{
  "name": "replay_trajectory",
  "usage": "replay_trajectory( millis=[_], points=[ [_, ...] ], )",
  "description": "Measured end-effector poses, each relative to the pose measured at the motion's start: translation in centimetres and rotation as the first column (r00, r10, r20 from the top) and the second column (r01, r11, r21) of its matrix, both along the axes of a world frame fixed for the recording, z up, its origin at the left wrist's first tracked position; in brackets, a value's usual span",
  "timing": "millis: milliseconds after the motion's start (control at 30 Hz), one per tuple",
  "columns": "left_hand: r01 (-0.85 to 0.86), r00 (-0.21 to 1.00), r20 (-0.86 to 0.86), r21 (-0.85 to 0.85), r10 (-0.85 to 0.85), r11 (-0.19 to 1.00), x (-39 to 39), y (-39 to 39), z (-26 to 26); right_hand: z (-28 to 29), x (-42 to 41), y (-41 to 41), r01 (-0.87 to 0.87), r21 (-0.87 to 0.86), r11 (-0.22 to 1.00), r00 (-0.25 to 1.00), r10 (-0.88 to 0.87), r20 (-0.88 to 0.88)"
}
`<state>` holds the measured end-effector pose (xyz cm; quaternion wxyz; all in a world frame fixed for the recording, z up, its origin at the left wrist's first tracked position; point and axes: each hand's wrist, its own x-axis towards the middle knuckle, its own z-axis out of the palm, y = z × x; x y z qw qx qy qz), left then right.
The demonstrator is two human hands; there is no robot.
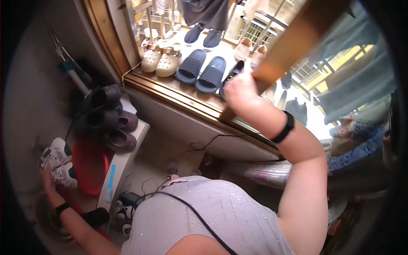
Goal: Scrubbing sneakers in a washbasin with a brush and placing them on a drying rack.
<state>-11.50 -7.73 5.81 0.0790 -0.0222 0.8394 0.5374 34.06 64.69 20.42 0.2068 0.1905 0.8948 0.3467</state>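
At the far left, my left hand (48,181) holds a pair of white sneakers (59,159) with dark lining, beside a red plastic basin (91,165). My right hand (240,87) is closed at the edge of the brown sliding window sash (280,60). A black shoe (235,70) shows just behind its fingers, partly hidden. On the sill to the left stand navy slide sandals (210,75) and cream clogs (165,63) with brown straps. Dark grey shoes (212,39) and pale pink shoes (244,49) stand farther out.
A white shelf (122,165) carries several dark shoes (119,138) and a blue-handled brush (111,180). The brown window track (172,98) runs along the sill. Black cables (204,146) hang below it, and another cable crosses my shirt. Laundry (204,12) hangs outside.
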Motion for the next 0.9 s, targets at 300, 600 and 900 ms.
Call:
replay_trajectory(
  millis=[300,600,900],
  points=[
    [-0.066,0.997,0.044,0.151,0.060,0.986,-3.6,5.9,-1.7,-3.8,3.8,5.4,-0.042,0.008,0.999,0.984,0.043,-0.170],
    [-0.313,0.950,0.042,0.048,0.311,0.949,-0.3,15.5,3.6,-2.9,9.7,5.1,-0.040,-0.034,0.999,0.907,0.022,-0.421],
    [0.035,0.989,-0.146,0.164,-0.011,0.986,3.2,12.1,6.9,-1.9,14.1,5.2,-0.057,-0.137,0.989,0.817,-0.033,-0.576]
  ],
)
